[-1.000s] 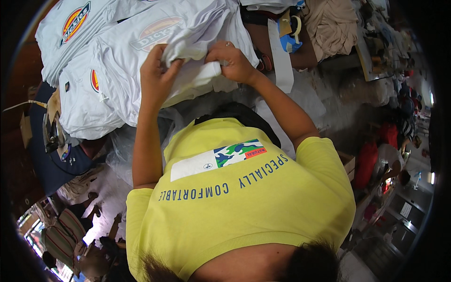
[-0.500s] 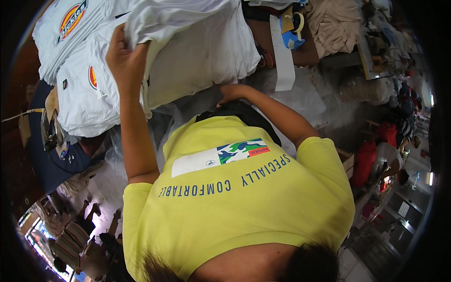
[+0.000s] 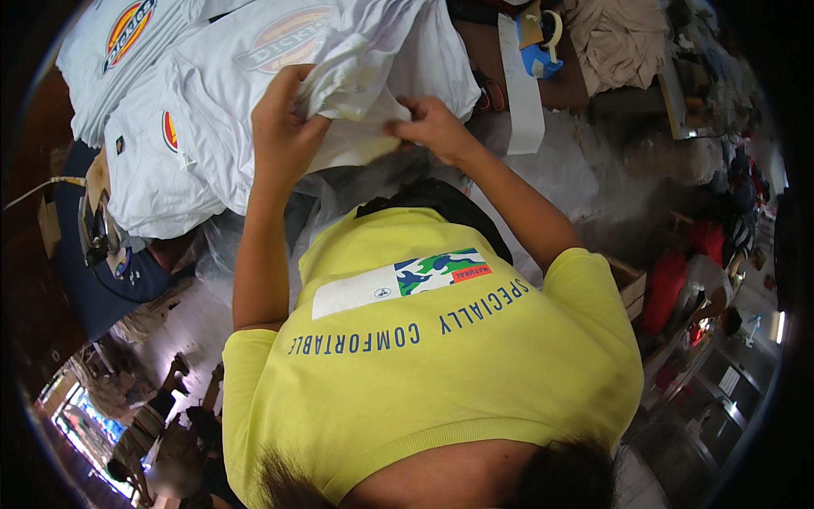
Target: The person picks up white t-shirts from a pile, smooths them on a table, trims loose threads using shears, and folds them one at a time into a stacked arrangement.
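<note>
A white T-shirt (image 3: 360, 64) is bunched up between my two hands over the table's near edge. My left hand (image 3: 287, 127) is closed on a gathered part of it, thumb toward the right. At the shirt's near right edge, my right hand (image 3: 432, 129) pinches the cloth between thumb and fingers. Beneath and to the left lies another white T-shirt with a faded oval print (image 3: 284, 42). Farther left is a stack of folded white T-shirts (image 3: 127, 89) with a red and yellow print on top.
A blue tape dispenser (image 3: 540, 58), a white paper strip (image 3: 523, 110) and red-handled scissors (image 3: 492, 92) lie right of the shirts. Beige garments (image 3: 615, 42) are heaped at the far right. An iron (image 3: 97, 225) stands on a dark blue surface at left. Other people are in the background.
My left hand has moved right with the shirt cloth. My right hand has risen from near my waist and taken hold of the shirt's edge. The printed shirt underneath is now uncovered.
</note>
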`<state>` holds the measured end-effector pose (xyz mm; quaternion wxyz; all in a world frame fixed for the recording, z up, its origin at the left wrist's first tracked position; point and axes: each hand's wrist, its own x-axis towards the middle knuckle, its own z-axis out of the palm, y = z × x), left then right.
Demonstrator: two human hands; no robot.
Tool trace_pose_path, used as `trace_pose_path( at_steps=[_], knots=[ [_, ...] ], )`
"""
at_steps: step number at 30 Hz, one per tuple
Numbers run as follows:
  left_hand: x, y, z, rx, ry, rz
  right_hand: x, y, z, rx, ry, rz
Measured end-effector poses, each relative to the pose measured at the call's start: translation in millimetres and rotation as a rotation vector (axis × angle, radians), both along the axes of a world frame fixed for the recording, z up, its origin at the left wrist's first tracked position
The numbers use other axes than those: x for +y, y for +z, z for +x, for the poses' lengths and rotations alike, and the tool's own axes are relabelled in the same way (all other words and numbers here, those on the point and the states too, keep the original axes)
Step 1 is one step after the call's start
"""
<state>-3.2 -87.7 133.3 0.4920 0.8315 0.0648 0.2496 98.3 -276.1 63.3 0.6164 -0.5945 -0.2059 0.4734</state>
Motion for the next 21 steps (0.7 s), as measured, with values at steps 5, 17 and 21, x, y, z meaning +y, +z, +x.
trace_pose_path(
  at_steps=[5, 17, 21],
  knots=[
    [-17.5, 10.3, 4.9, -0.011, -0.063, 0.144, 39.2, 49.5, -3.2, 0.114, -0.336, 0.394],
    [6.3, 11.6, 17.1, -0.102, 0.13, 0.194, -57.7, -74.0, 16.1, -0.783, -0.155, -0.57],
    [-4.6, 2.6, 16.0, -0.06, 0.102, 0.191, -50.5, -76.7, -7.7, -0.81, -0.279, -0.598]
  ],
)
